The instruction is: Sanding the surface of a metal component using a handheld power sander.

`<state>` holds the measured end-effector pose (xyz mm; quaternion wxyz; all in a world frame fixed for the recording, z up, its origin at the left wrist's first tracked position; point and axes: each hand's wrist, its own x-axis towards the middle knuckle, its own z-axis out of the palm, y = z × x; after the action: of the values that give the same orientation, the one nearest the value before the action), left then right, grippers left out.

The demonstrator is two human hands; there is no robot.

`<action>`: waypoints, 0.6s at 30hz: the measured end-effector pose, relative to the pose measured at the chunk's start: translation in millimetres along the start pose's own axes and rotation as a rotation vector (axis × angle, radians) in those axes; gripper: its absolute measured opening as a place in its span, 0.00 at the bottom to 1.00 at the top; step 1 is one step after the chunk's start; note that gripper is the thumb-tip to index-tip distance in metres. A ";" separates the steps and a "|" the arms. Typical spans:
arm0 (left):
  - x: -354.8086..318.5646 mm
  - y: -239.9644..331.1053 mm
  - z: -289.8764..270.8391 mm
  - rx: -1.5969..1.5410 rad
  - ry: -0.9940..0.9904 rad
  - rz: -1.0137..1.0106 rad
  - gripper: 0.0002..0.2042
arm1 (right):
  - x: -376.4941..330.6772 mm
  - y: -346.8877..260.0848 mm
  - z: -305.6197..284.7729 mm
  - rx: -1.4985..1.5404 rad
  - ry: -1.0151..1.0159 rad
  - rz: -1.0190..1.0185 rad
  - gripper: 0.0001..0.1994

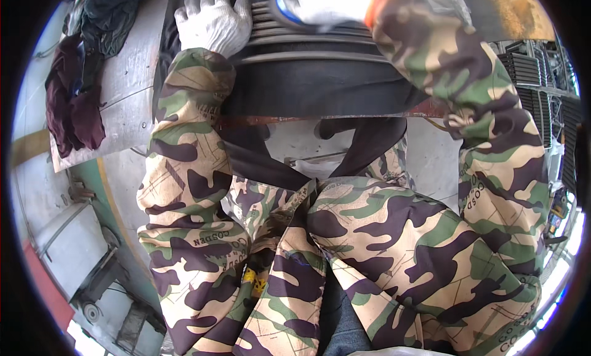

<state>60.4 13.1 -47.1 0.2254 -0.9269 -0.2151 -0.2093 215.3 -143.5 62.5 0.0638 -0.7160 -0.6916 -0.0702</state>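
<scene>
My left hand [217, 25], in a white knit glove, rests with fingers spread at the left end of several long grey metal strips [314, 56]. The strips lie side by side across a black sheet [295, 88] covering the worktop. Above them is my right hand [332, 4], also white-gloved with an orange cuff, smeared by motion. It grips a blue-edged object [285, 8] with a curved rim; its kind is blurred and mostly hidden under the hand. Both forearms wear camouflage sleeves.
Dark and maroon cloths [77, 104] hang over a grey metal surface [126, 88] at left. Stacked dark metal bars [526, 73] stand at right, below a rusty brown plate [523, 11]. A wheeled machine [92, 310] sits at lower left. The worktop's reddish front edge [283, 119] crosses before my legs.
</scene>
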 end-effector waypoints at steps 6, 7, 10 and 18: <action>-14.1 2.7 -9.5 -0.012 0.009 0.068 0.13 | -22.5 -4.8 2.1 0.023 0.073 -0.113 0.12; -15.5 1.4 -11.4 -0.009 0.005 0.069 0.13 | -18.6 -3.3 1.4 0.029 0.072 -0.102 0.12; -14.9 -4.1 -13.5 0.013 -0.056 0.121 0.16 | 3.4 7.6 6.0 -0.026 0.013 -0.018 0.13; -14.8 9.0 -1.3 -0.203 0.190 -0.013 0.17 | -17.7 -5.2 -0.3 0.059 0.017 -0.076 0.12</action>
<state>52.4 0.7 -56.1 0.1487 -0.9195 -0.1762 -0.3183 209.5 -160.7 59.4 0.0880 -0.6865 -0.7195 -0.0582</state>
